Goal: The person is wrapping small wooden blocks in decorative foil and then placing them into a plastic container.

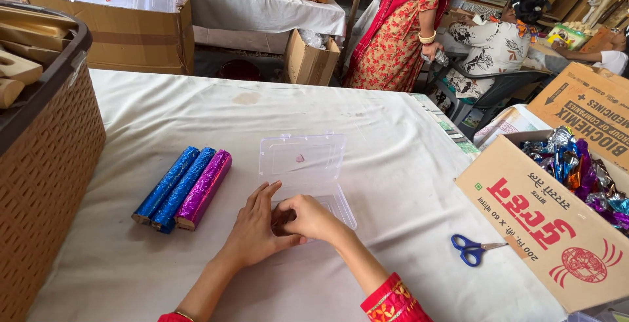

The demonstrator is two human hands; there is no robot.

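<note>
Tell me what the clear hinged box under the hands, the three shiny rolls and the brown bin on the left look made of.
Clear hinged box: thin transparent plastic, likely; the white cloth shows through it.
Three shiny rolls, two blue and one purple: probably metallic foil wrap, glittery with bright highlights.
Brown bin: seemingly moulded plastic with a woven wicker-like pattern and smooth dark rim.

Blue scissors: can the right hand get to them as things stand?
Probably yes. The blue scissors lie alone on the white cloth to the right of the right hand, with bare cloth between; the cardboard box sits beyond them, not in between.
</note>
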